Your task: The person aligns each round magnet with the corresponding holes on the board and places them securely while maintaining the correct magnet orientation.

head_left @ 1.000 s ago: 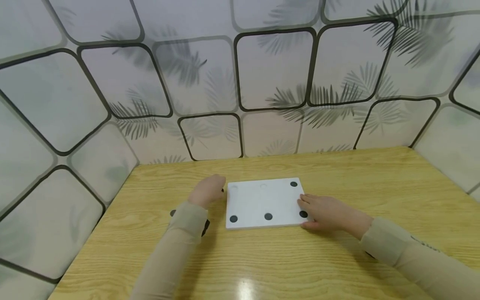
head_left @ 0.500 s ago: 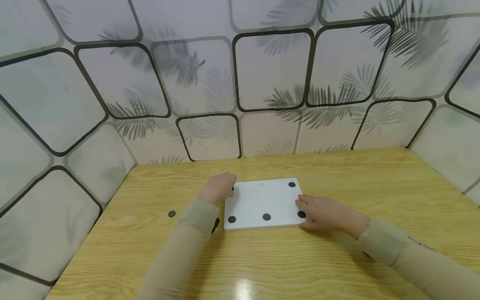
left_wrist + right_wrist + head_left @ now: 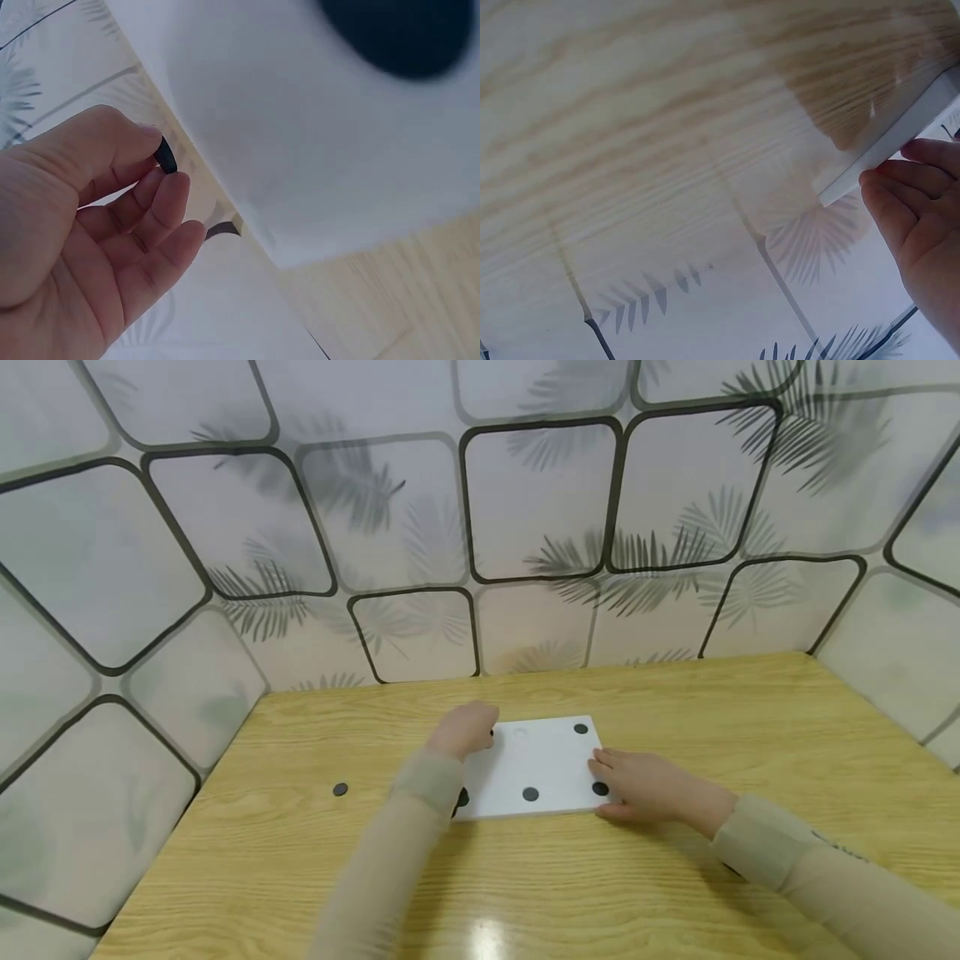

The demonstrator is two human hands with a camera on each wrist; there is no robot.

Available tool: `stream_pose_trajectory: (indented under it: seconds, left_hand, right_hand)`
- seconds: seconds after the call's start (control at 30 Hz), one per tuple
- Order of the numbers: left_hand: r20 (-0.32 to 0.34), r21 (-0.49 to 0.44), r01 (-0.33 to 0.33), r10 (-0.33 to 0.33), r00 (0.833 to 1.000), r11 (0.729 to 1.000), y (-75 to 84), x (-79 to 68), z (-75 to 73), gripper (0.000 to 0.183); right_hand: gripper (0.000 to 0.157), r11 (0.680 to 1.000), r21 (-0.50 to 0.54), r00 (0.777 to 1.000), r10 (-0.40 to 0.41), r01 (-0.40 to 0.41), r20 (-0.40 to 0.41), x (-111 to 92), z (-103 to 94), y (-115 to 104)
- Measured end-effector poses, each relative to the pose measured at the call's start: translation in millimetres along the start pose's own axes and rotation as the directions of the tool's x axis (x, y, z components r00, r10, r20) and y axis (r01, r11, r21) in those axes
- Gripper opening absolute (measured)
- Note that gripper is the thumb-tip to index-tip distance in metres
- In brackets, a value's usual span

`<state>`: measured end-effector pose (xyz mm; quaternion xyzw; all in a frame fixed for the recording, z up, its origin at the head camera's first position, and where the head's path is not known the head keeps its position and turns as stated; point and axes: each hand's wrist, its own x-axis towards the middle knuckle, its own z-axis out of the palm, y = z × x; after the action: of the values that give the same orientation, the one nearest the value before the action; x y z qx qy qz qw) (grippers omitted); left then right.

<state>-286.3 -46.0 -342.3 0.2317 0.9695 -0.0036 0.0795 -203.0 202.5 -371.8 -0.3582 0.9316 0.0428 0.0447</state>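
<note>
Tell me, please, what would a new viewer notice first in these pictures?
First comes the white board lying flat in the middle of the wooden table, with black discs sitting on it. The left hand is at its far left corner and pinches a small black disc between thumb and fingertip, while the right hand rests on the right edge. One more black disc lies alone on the table, to the left of the board.

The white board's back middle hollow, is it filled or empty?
Empty. On the white board that hollow shows as a pale dimple, while the back right spot holds a black disc. The left hand pinches another disc.
</note>
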Motion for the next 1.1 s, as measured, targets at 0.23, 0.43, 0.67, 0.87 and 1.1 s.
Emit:
stream_pose_trajectory:
  seconds: [0.23,0.43,0.67,0.87,1.1]
  left_hand:
    - [-0.006,0.031,-0.046,0.046,0.999,0.998,19.5,9.2,-0.9,0.004]
    - [0.005,0.068,-0.069,0.069,0.998,0.995,29.0,15.4,2.3,0.006]
    - [0.030,0.040,-0.078,0.077,0.997,0.996,34.5,23.4,3.3,0.005]
    - [0.034,0.007,-0.079,0.079,0.996,0.997,30.9,33.6,9.6,0.005]
    - [0.033,0.037,-0.086,0.085,0.996,0.996,36.6,27.6,2.1,0.007]
  right_hand:
    - [0.064,1.000,-0.009,1.000,0.003,-0.003,0.019,0,-1.5,0]
    - [0.064,1.000,-0.013,0.999,0.014,-0.014,0.038,1,-1.4,-1]
    - [0.063,1.000,-0.009,0.998,0.020,-0.019,0.064,3,-4.8,-2]
    - [0.062,1.000,0.001,0.997,0.023,-0.023,0.068,3,-8.0,-5]
    - [0.062,0.999,0.006,0.997,0.037,-0.038,0.072,3,-8.8,-6]
